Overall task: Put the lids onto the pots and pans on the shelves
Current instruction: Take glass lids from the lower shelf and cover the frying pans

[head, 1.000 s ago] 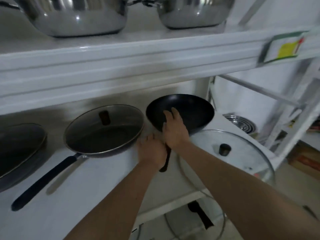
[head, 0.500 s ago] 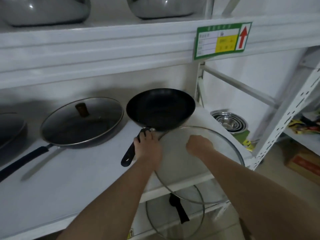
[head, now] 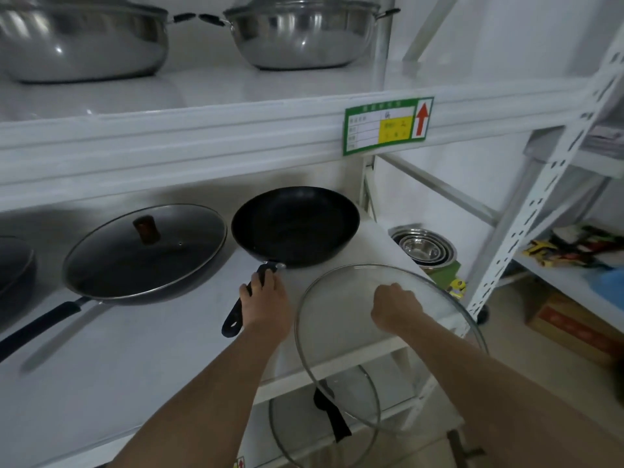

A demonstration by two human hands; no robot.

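Observation:
An uncovered black wok (head: 295,224) sits on the middle white shelf (head: 135,359). My left hand (head: 266,305) grips its black handle (head: 234,320), which points toward me. My right hand (head: 395,307) is closed over the knob of a large glass lid (head: 337,332), which it holds tilted at the shelf's front right corner, just in front of the wok. The knob is hidden under my fingers. To the left, a pan (head: 145,255) wears a glass lid with a dark knob.
Two steel pots (head: 304,32) stand on the top shelf. A dark pan (head: 15,271) shows at the far left. Another glass lid (head: 324,420) lies on the shelf below. Nested steel bowls (head: 423,246) sit to the right, beside a white rack post (head: 540,197).
My right hand left the wok's rim and took the glass lid by its knob. My left hand stays on the wok's handle. The view shifted to the right.

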